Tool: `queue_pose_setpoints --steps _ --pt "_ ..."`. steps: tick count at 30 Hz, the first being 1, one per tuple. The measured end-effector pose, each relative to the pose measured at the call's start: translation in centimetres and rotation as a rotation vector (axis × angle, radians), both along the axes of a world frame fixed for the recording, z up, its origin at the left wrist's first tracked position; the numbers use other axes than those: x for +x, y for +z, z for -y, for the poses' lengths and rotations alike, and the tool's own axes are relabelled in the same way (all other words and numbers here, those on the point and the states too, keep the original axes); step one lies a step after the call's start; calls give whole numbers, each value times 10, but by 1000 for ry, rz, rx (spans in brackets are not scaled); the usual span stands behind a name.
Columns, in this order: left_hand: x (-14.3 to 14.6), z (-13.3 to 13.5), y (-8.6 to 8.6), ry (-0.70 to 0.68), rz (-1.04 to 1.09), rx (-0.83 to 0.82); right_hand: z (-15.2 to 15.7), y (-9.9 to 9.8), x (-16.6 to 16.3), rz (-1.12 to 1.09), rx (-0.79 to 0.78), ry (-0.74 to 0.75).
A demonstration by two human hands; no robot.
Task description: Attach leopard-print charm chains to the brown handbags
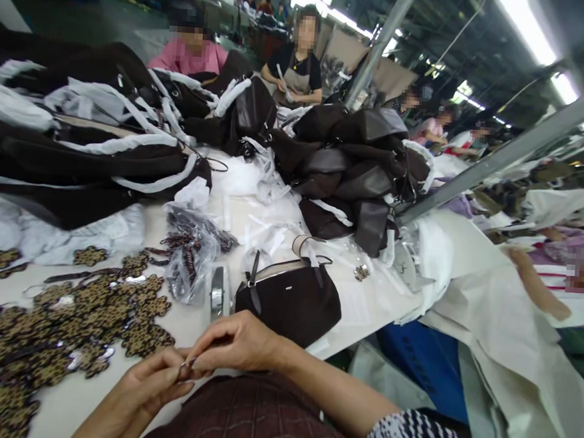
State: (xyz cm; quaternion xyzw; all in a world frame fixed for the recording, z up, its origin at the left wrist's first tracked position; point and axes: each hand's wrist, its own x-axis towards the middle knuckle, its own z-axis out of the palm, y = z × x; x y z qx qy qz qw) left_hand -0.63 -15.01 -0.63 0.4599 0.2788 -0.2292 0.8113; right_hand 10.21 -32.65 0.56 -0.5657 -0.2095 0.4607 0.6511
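Observation:
My left hand (153,386) and my right hand (238,342) meet low over the front edge of the table. Their fingertips are pinched together around a small shiny metal piece (182,366); its exact kind is too small to make out. Just beyond my right hand stands a dark brown handbag (291,299) with a zip top and handle straps. To the left of my hands lies a pile of tan and dark flower-shaped pieces (100,312), some with shiny metal bits. A roll in a grey-white holder (218,294) sits between the pile and the handbag.
A plastic bag of dark braided strips (189,252) lies behind the flower pieces. Heaps of dark bags (102,145) with white wrapping cover the table's far side. A metal post (501,153) slants up at the right. A person (297,66) works across the table.

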Motion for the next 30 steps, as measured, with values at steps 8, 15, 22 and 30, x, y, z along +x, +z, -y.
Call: queue_pose_setpoints --steps 8,15,22,30 --pt "-4 22 -1 -22 197 121 15 4 -12 321 -82 -11" --pt "1 22 -4 120 149 -88 9 -8 -7 -122 -127 -152" --pt "0 13 -12 200 106 -154 -5 -1 2 -110 -207 -63" --pt "9 5 -16 200 206 356 -27 1 8 662 -246 65"
